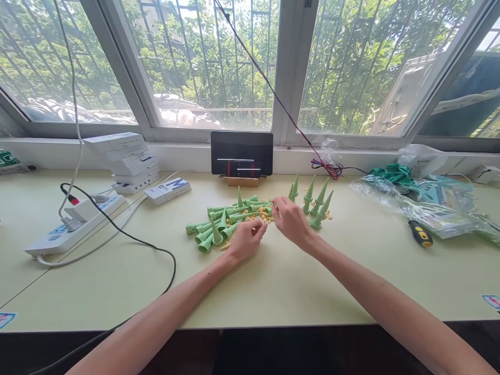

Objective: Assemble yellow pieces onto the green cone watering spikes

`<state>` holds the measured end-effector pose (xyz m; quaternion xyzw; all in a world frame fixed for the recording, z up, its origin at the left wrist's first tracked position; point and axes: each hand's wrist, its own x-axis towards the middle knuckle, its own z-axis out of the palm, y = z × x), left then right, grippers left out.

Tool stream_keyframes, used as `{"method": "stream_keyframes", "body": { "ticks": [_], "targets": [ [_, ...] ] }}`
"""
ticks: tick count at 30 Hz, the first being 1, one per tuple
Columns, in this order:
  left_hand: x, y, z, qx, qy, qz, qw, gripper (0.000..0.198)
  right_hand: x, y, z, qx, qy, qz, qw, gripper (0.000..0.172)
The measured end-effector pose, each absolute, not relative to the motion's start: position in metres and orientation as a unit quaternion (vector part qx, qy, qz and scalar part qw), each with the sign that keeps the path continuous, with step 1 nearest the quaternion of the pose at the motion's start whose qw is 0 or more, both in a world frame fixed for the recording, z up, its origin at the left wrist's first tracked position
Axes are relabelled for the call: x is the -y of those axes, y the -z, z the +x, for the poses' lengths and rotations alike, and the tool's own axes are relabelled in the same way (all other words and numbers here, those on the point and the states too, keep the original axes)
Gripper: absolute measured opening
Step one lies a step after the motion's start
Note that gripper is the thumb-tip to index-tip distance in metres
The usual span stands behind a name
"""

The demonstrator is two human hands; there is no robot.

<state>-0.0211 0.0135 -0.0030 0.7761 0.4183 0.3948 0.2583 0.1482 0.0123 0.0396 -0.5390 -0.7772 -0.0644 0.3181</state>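
Note:
A pile of green plastic spikes (203, 237) with hollow round ends lies at the table's middle, a few standing point up. Small yellow plastic pieces (255, 214) are heaped at its right side. My left hand (247, 240) is at the near edge of this heap, thumb and fingertips pinched; what they hold is too small to name. Beside it, my right hand (292, 221) has its fingers bent together over the heap's right end, and any object in them is hidden. Just right of that hand, several green spikes with yellow pieces fitted (321, 211) stand upright.
A tablet (242, 143) with a phone (242, 169) before it stands at the back. On the left are stacked white boxes (130, 160), a power strip (74, 224) and a black cable (133, 238). Plastic bags (437, 208) and a yellow-black screwdriver handle (421, 234) lie right.

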Motion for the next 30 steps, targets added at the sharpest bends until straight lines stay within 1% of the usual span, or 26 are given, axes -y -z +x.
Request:
{"method": "stream_keyframes", "body": {
  "ticks": [3, 5, 8, 14, 19, 30],
  "targets": [
    [-0.014, 0.004, -0.022, -0.421, -0.385, 0.781, 0.252, 0.035, -0.021, -0.032, 0.136, 0.775, 0.054, -0.602, 0.185, 0.018],
    [-0.015, 0.005, -0.023, -0.42, -0.378, 0.787, 0.247, 0.034, -0.028, -0.031, 0.13, 0.768, 0.047, -0.623, 0.143, 0.019],
    [-0.015, 0.005, -0.023, -0.418, -0.371, 0.794, 0.24, 0.035, -0.037, -0.03, 0.123, 0.755, 0.024, -0.646, 0.113, 0.021],
    [-0.014, 0.004, -0.022, -0.413, -0.37, 0.799, 0.233, 0.034, -0.043, -0.026, 0.12, 0.742, 0.003, -0.663, 0.101, 0.02],
    [-0.013, 0.004, -0.022, -0.401, -0.379, 0.801, 0.231, 0.03, -0.045, -0.022, 0.12, 0.736, -0.002, -0.67, 0.098, 0.018],
    [-0.012, 0.002, -0.022, -0.396, -0.382, 0.8, 0.24, 0.028, -0.046, -0.018, 0.119, 0.729, -0.023, -0.673, 0.118, 0.014]
  ]
}}
